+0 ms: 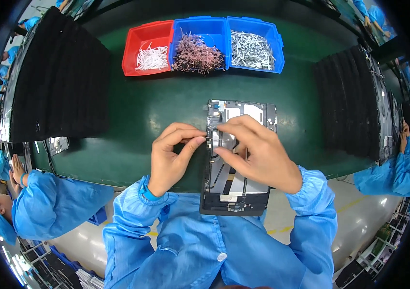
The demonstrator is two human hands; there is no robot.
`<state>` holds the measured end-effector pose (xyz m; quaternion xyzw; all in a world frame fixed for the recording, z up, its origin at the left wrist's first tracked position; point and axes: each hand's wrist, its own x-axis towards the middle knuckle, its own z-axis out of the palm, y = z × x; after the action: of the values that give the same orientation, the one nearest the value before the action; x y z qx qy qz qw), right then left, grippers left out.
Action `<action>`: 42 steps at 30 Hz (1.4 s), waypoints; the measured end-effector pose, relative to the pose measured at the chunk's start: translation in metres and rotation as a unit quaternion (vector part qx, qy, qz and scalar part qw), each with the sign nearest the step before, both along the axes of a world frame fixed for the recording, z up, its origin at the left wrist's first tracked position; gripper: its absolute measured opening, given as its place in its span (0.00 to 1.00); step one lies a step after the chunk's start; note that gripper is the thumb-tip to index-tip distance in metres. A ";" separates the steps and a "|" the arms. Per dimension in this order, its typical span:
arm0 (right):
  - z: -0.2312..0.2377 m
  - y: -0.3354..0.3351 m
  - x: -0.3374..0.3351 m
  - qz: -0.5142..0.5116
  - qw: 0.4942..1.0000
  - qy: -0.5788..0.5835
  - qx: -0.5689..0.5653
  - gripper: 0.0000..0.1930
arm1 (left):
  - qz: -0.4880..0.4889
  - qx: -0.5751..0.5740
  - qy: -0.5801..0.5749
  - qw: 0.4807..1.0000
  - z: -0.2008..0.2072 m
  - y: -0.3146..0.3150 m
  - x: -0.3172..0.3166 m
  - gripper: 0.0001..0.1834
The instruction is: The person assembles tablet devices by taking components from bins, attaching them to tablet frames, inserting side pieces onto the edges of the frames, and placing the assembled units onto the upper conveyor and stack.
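An opened tablet point(255, 191) lies before me near the table's front edge, its inner boards, silver plates and black cables bared. My left hand point(175, 149) is at its upper left edge, thumb and index finger pinched on a thin, dark, wire-like piece point(208, 138) that reaches the frame. What kind of part it is, I cannot make out. Over the tablet's middle arches my right hand point(253, 149). Its index finger and thumb are apart, their tips near the left inner edge, with nothing visible gripped. The palm hides part of the boards.
Along the back stand a red bin point(132, 53) of white strips, a blue bin point(200, 24) of pinkish wired parts and another blue bin point(277, 48) of silvery pieces. Stacks of black-padded panels rise at left point(60, 82) and right point(347, 101). Co-workers in blue sit at both sides.
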<state>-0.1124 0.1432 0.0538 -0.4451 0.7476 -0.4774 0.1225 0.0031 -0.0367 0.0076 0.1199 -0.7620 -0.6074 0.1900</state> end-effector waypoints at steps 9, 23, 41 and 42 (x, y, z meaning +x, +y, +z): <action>-0.022 -0.014 0.003 0.002 0.999 0.033 -0.020 0.06 | 0.016 -0.145 0.053 0.988 0.003 0.003 0.000 0.08; -0.040 -0.019 -0.018 0.022 0.999 0.028 0.015 0.05 | -0.038 0.123 -0.197 0.972 0.007 -0.011 -0.010 0.15; -0.035 -0.018 -0.025 0.052 0.996 0.051 0.051 0.06 | -0.085 0.183 -0.247 0.948 0.004 -0.026 -0.027 0.06; -0.035 -0.018 -0.025 0.051 0.996 0.050 0.052 0.06 | -0.085 0.177 -0.250 0.948 0.005 -0.027 -0.028 0.06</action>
<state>-0.1373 0.1250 0.0191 -0.4986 0.7531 -0.4084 0.1321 -0.0244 -0.0633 0.0123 0.2343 -0.6724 -0.6972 -0.0835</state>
